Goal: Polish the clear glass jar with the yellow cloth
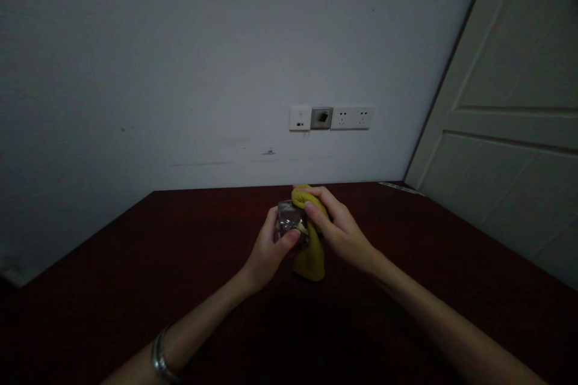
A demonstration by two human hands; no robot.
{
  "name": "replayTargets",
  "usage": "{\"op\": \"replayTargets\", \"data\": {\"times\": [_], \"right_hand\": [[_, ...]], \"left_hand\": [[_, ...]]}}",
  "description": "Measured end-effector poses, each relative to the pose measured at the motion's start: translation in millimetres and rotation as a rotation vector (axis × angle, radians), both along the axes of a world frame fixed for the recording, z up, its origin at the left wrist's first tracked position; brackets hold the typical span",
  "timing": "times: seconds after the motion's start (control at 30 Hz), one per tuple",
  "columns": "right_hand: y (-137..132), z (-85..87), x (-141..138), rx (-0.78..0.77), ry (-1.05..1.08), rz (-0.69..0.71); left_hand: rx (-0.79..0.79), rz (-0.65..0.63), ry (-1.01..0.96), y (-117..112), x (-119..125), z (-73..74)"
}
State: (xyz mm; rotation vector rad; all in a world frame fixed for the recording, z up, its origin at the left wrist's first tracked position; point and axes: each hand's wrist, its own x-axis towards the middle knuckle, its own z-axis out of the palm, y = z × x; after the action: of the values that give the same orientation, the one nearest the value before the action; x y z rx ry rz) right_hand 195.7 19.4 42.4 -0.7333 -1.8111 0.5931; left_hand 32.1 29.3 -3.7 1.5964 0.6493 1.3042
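Observation:
A small clear, glassy block-like object [291, 216] is gripped in my left hand [266, 252], with the thumb across its near side. What kind of object it is, I cannot make out in the dim light. My right hand [341, 222] pinches a yellow cloth [311, 258] and holds it against the object's upper right side. Part of the cloth hangs down below the object. The fingers of my left hand behind the object are mostly hidden.
Both hands are above a dark red tabletop [203, 222] that meets a pale wall [180, 60]. Wall sockets [352, 118] sit above its back edge. A panelled door [510, 90] stands at the right. A thin strip [400, 187] lies at the back right corner.

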Motion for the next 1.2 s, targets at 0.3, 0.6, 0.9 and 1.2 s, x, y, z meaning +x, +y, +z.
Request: {"op": "replayTargets", "data": {"times": [0.3,0.6,0.9,1.2], "right_hand": [[0,-7.9,-8,0.049,0.128,-0.023],[-3,1.8,-3,0.045,0.056,-0.026],[0,4.5,1,0.055,-0.022,0.019],[-6,7.0,3,0.275,-0.216,0.083]], "left_hand": [[0.032,-0.014,-0.031,-3,2,2.4],[0.095,-0.093,-0.080,-5,0,5.3],[0.020,-0.114,-0.037,-5,1,4.9],[0.023,-0.123,0.048,3,-4,-1.1]]}}
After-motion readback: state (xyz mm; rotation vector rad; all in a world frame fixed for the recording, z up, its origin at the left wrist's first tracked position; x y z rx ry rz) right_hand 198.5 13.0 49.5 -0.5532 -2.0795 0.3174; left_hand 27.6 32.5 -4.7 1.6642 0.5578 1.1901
